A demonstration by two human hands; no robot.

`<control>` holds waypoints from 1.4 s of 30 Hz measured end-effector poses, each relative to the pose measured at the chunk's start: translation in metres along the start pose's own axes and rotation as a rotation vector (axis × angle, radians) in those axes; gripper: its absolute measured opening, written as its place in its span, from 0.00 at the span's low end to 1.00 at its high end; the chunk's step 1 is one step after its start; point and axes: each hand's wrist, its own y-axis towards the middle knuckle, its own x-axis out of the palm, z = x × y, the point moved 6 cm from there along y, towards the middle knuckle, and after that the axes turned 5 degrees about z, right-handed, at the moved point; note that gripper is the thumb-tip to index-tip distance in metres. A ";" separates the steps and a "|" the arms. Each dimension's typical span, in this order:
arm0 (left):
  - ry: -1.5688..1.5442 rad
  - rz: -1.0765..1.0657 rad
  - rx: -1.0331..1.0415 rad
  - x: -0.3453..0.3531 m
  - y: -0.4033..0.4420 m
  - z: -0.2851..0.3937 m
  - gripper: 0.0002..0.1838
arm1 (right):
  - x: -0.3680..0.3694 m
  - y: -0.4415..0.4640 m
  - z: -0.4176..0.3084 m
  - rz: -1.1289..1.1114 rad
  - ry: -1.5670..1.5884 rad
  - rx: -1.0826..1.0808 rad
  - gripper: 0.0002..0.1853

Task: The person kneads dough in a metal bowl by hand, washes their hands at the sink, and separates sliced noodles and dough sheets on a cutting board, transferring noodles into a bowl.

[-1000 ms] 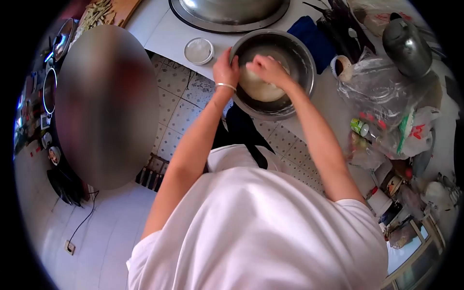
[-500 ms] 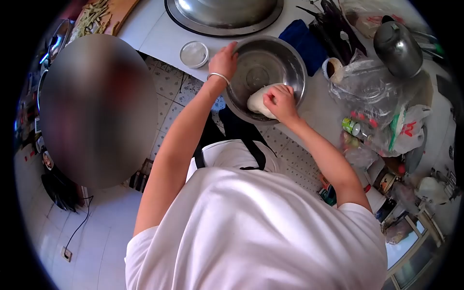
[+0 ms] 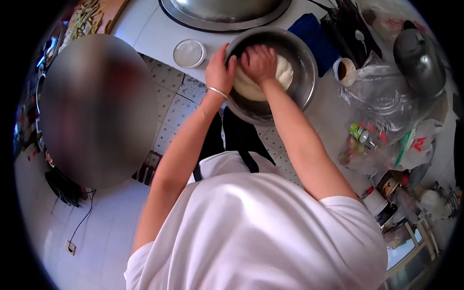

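1. Small tub: seen on the table, between 9 and 10 o'clock from the bowl. Near the left hand, not touched.
2. Left hand: placed at the bowl's 10 o'clock rim. Step judged as steadying. Forearm angled in from 7 o'clock, bracelet worn at the wrist. Rim appears held in a narrow gap between thumb and fingers; underside of the grip is hidden.
3. Dough: contained in the bowl, partly covered by the right hand. Rounded bulge seen on the hand's 4 o'clock side, flatter part toward 8 o'clock. Step judged as kneading.
4. Right hand: set on top of the dough, a little toward 11 o'clock from bowl centre. Forearm reached in from 5 o'clock. Fingers bunched close; tips not clearly shown, so whether dough is gripped or only pressed cannot be told. For a further push, weight is judged to be needed through the palm, with the rim held firm opposite.
5. Bowl: metal, placed below both hands; inner wall left bare at 3 o'clock.
6. Blue cloth: laid just beside the bowl, at 2 o'clock.
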 end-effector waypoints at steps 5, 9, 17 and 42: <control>-0.092 0.259 -0.118 -0.015 -0.028 -0.020 0.18 | 0.001 -0.007 0.013 -0.396 0.069 0.391 0.29; -0.007 0.181 0.039 -0.010 -0.016 -0.015 0.17 | 0.015 0.004 0.040 -0.816 0.234 0.538 0.30; 0.006 0.063 0.011 -0.006 0.009 -0.015 0.17 | -0.103 -0.069 -0.050 -0.464 0.507 0.265 0.13; -0.098 0.271 -0.165 -0.018 -0.024 -0.020 0.18 | -0.051 -0.004 -0.003 -0.710 0.599 0.512 0.20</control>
